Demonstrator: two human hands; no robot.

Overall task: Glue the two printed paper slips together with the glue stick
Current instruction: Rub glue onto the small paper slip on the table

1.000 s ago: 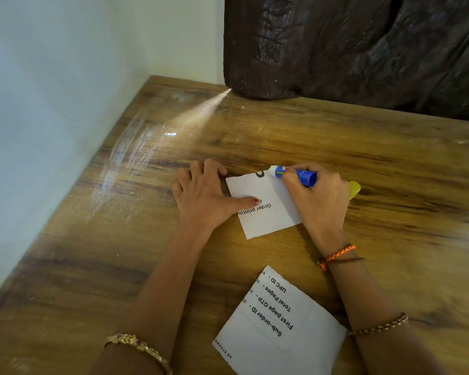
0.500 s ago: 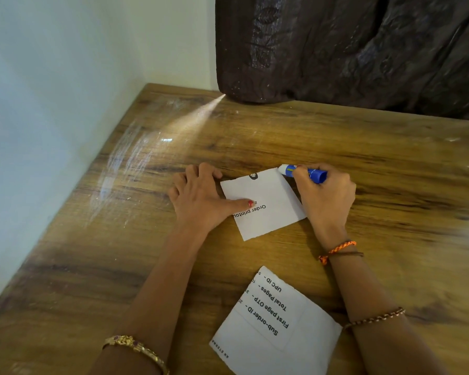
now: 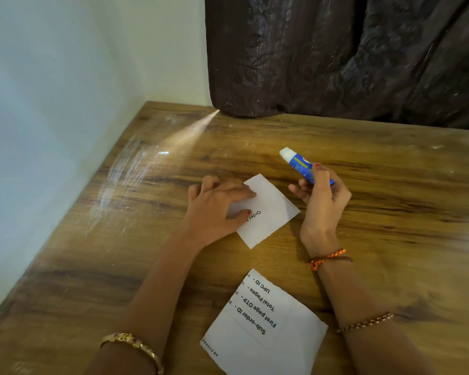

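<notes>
Spanning most of the view, a wooden desk [image 3: 390, 239] with a streaked brown grain meets a pale wall [image 3: 52, 104] at the left. A dark, wrinkled cloth [image 3: 336, 55] hangs at the far edge, its lower hem resting on the desk.

Nearest the viewer lies the larger printed slip [image 3: 266, 328], flat, set at an angle, its bold lines of text reading upside down from this side; nothing touches it. It sits between the two forearms.

Farther out lies the smaller printed slip [image 3: 268, 212], also flat and turned at an angle, well apart from the larger one. Only part of a printed word, "Order", shows beside the thumb.

Left hand [image 3: 217, 207]: spread palm-down, fingers extended and pressing on the left part of the smaller slip, the thumb laid across its printed line. It closes around nothing. A gold bangle [image 3: 133, 347] circles this forearm.

Right hand [image 3: 322, 196]: raised above the desk, just right of the smaller slip, fingers curled around the glue stick [image 3: 301, 165]. An orange braided thread [image 3: 326, 259] sits at the wrist and a beaded chain [image 3: 366, 323] farther up the forearm.

Glue stick: blue barrel, uncapped, white tip pointing up and to the left, clear of both slips and of the desk.
</notes>
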